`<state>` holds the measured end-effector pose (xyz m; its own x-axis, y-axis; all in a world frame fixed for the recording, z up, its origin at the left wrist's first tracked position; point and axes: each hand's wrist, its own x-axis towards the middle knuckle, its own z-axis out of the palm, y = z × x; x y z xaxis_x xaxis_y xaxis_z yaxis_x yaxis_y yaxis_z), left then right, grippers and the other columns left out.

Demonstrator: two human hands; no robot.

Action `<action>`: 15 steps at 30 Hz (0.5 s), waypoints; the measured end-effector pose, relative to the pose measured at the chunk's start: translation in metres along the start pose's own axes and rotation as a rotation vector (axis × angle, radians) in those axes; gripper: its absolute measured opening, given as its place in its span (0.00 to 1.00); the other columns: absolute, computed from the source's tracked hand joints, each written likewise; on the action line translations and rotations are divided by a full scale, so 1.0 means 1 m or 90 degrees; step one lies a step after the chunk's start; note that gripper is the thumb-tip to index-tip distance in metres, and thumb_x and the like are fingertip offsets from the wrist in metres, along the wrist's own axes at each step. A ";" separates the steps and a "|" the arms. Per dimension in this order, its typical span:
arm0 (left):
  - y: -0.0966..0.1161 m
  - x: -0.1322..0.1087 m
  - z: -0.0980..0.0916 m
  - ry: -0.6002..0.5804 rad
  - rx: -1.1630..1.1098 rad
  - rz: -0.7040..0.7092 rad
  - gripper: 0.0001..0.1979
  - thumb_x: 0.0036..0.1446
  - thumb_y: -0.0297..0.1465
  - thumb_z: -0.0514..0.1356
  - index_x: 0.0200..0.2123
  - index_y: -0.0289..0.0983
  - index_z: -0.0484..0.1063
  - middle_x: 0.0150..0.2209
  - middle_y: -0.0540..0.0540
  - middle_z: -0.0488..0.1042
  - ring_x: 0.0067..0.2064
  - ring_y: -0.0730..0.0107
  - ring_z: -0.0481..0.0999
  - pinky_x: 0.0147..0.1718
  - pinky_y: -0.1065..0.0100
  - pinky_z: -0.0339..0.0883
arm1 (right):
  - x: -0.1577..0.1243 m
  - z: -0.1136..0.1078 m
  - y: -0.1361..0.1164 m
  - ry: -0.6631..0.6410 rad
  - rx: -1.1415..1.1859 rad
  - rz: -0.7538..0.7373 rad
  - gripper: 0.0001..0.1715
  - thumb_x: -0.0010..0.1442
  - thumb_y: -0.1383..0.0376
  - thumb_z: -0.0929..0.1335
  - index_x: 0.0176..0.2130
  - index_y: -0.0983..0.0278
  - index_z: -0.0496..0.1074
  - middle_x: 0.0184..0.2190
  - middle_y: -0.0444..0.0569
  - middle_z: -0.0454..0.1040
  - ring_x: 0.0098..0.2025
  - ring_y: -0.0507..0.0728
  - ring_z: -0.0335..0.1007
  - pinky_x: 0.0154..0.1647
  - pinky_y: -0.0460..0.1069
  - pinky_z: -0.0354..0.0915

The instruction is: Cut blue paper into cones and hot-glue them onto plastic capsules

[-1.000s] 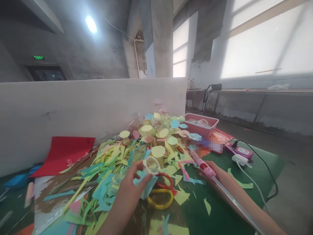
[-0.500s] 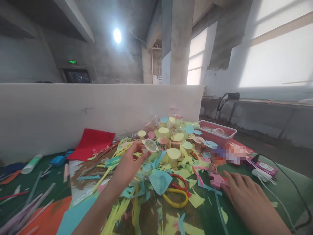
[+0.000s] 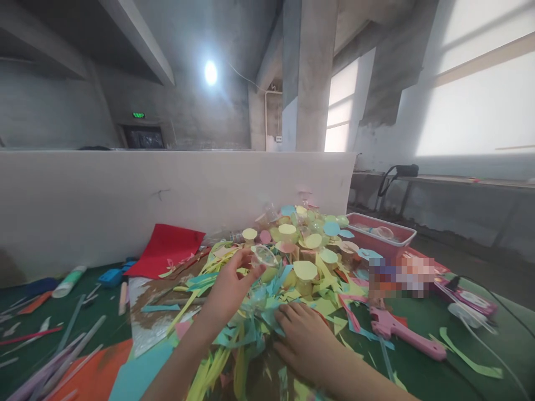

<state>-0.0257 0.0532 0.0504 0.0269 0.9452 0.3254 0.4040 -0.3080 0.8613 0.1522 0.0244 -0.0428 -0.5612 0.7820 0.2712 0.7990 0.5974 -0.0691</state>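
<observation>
My left hand [image 3: 236, 281] pinches a small clear plastic cup-like piece [image 3: 264, 256] between thumb and fingers, above the heap of paper. Lower and to its right, my right hand [image 3: 309, 334] reaches over the scraps, its thumb apart from its bent fingers. Its fingertips touch or hover over light blue paper [image 3: 267, 314]; exact contact is unclear. Most of the red and yellow scissor handles is covered by this hand. A pink glue gun [image 3: 407, 334] lies on the green table right of my right hand. Beyond my hands stand several clear pieces topped with coloured paper, including a yellow one [image 3: 305, 270].
A pink plastic basket [image 3: 382, 229] holds clear pieces at the back right. Red sheets [image 3: 167, 250], a glue bottle [image 3: 69, 281] and a blue tool [image 3: 111, 277] lie on the left. A white panel [image 3: 104, 206] bounds the table's back; cords run along the right.
My right hand has left the glue gun and moved left onto the paper scraps, covering the scissors. My left hand still holds the clear piece. The view has shifted slightly.
</observation>
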 end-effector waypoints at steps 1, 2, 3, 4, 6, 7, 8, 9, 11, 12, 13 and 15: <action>0.000 0.000 0.000 -0.001 0.001 -0.002 0.21 0.51 0.45 0.61 0.44 0.38 0.69 0.42 0.44 0.75 0.45 0.59 0.76 0.39 0.64 0.69 | 0.002 0.001 0.001 0.006 -0.001 0.009 0.18 0.61 0.60 0.66 0.49 0.65 0.72 0.44 0.55 0.76 0.46 0.66 0.70 0.46 0.56 0.65; 0.000 0.001 -0.001 -0.005 0.002 -0.006 0.22 0.51 0.46 0.61 0.45 0.38 0.69 0.42 0.43 0.75 0.44 0.60 0.76 0.39 0.64 0.69 | 0.003 0.000 0.002 0.012 0.005 0.022 0.13 0.62 0.64 0.65 0.45 0.64 0.73 0.41 0.54 0.77 0.44 0.64 0.72 0.44 0.54 0.65; 0.000 0.001 -0.001 -0.008 0.001 -0.011 0.22 0.51 0.46 0.60 0.45 0.38 0.69 0.42 0.43 0.75 0.43 0.60 0.76 0.38 0.64 0.69 | 0.005 -0.003 0.003 0.018 0.019 0.040 0.11 0.62 0.67 0.63 0.41 0.64 0.74 0.38 0.53 0.77 0.42 0.63 0.73 0.42 0.53 0.65; 0.001 0.000 -0.001 -0.011 -0.003 -0.018 0.23 0.51 0.46 0.60 0.45 0.38 0.69 0.42 0.43 0.74 0.43 0.60 0.76 0.38 0.64 0.69 | 0.006 -0.007 0.005 0.027 0.046 0.063 0.13 0.63 0.68 0.61 0.39 0.63 0.74 0.36 0.52 0.78 0.40 0.62 0.73 0.39 0.52 0.64; 0.002 -0.001 0.001 -0.016 -0.014 -0.031 0.23 0.51 0.47 0.60 0.45 0.38 0.68 0.43 0.43 0.74 0.43 0.60 0.76 0.38 0.64 0.69 | 0.007 -0.018 0.012 0.063 0.140 0.139 0.17 0.65 0.66 0.58 0.41 0.63 0.74 0.34 0.53 0.78 0.36 0.61 0.75 0.36 0.51 0.64; 0.003 -0.001 0.002 -0.014 -0.019 -0.036 0.23 0.51 0.47 0.60 0.45 0.38 0.68 0.43 0.43 0.74 0.43 0.59 0.76 0.39 0.63 0.69 | 0.008 -0.022 0.017 0.088 0.209 0.188 0.19 0.66 0.64 0.57 0.46 0.63 0.73 0.34 0.53 0.79 0.35 0.61 0.75 0.35 0.50 0.64; 0.003 -0.002 0.003 -0.010 -0.021 -0.039 0.24 0.51 0.48 0.60 0.45 0.38 0.68 0.43 0.43 0.75 0.44 0.58 0.75 0.39 0.63 0.69 | 0.008 -0.026 0.022 0.115 0.291 0.234 0.21 0.67 0.61 0.56 0.50 0.63 0.72 0.34 0.53 0.79 0.34 0.61 0.75 0.34 0.51 0.64; 0.003 -0.003 0.005 -0.005 -0.020 -0.042 0.24 0.51 0.48 0.60 0.45 0.38 0.68 0.43 0.42 0.75 0.44 0.58 0.75 0.40 0.62 0.68 | 0.009 -0.029 0.028 0.141 0.380 0.267 0.23 0.67 0.59 0.56 0.53 0.63 0.70 0.35 0.52 0.80 0.34 0.60 0.75 0.35 0.51 0.65; 0.003 -0.004 0.009 0.001 -0.021 -0.035 0.24 0.51 0.48 0.60 0.45 0.38 0.68 0.42 0.42 0.76 0.44 0.57 0.75 0.42 0.61 0.68 | 0.009 -0.031 0.040 0.188 0.544 0.275 0.26 0.66 0.55 0.57 0.52 0.64 0.72 0.37 0.52 0.80 0.36 0.61 0.75 0.38 0.52 0.66; 0.003 -0.004 0.011 0.001 -0.023 -0.027 0.24 0.51 0.48 0.60 0.44 0.38 0.68 0.41 0.42 0.76 0.45 0.57 0.75 0.43 0.61 0.67 | 0.010 -0.031 0.045 0.205 0.602 0.265 0.26 0.65 0.52 0.58 0.49 0.64 0.74 0.38 0.51 0.80 0.38 0.61 0.74 0.40 0.53 0.67; 0.002 -0.004 0.012 -0.002 -0.025 -0.019 0.23 0.51 0.48 0.60 0.43 0.38 0.69 0.41 0.42 0.77 0.45 0.57 0.75 0.43 0.61 0.67 | 0.010 -0.031 0.049 0.220 0.642 0.258 0.27 0.64 0.51 0.59 0.47 0.65 0.75 0.39 0.51 0.79 0.40 0.62 0.74 0.42 0.53 0.67; 0.001 -0.005 0.016 0.001 -0.027 -0.010 0.22 0.50 0.48 0.61 0.42 0.38 0.69 0.40 0.43 0.77 0.45 0.57 0.75 0.43 0.61 0.67 | 0.010 -0.031 0.055 0.240 0.690 0.276 0.28 0.61 0.47 0.61 0.43 0.64 0.77 0.38 0.50 0.79 0.41 0.63 0.73 0.44 0.54 0.66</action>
<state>-0.0110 0.0503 0.0433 0.0187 0.9499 0.3120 0.3658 -0.2970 0.8820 0.1969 0.0597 -0.0142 -0.0523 0.9599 0.2753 0.2106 0.2801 -0.9366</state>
